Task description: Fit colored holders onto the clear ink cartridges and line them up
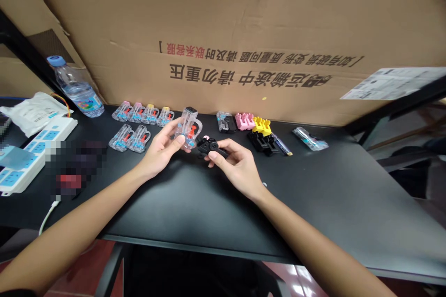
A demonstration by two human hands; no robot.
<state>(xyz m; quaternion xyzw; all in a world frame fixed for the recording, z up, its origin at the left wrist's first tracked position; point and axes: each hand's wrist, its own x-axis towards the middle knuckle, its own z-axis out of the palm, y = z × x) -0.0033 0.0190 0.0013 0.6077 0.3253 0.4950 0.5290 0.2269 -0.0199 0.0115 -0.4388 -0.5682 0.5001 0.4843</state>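
My left hand [163,149] grips a clear plastic case [186,123] with a loop handle, red and blue parts inside and a black piece on its top end. It is held upright between thumb and fingers. Close on its right, my right hand [240,163] pinches a black plastic part [213,145] with a round detail on it. Whether the black part touches the clear case, I cannot tell. Similar clear cases with pink and yellow tops [150,114] stand in a row on the left, and a pair of clear cases [139,139] lies nearer.
Behind my hands are a clear-and-black piece [226,122], pink parts [245,121], yellow parts [261,125], black parts [262,143] and a pen-like item [282,145]. A plastic packet [310,138] lies right. A water bottle [79,89], power strip [39,153] and large cardboard box [244,18] border the black table [195,209].
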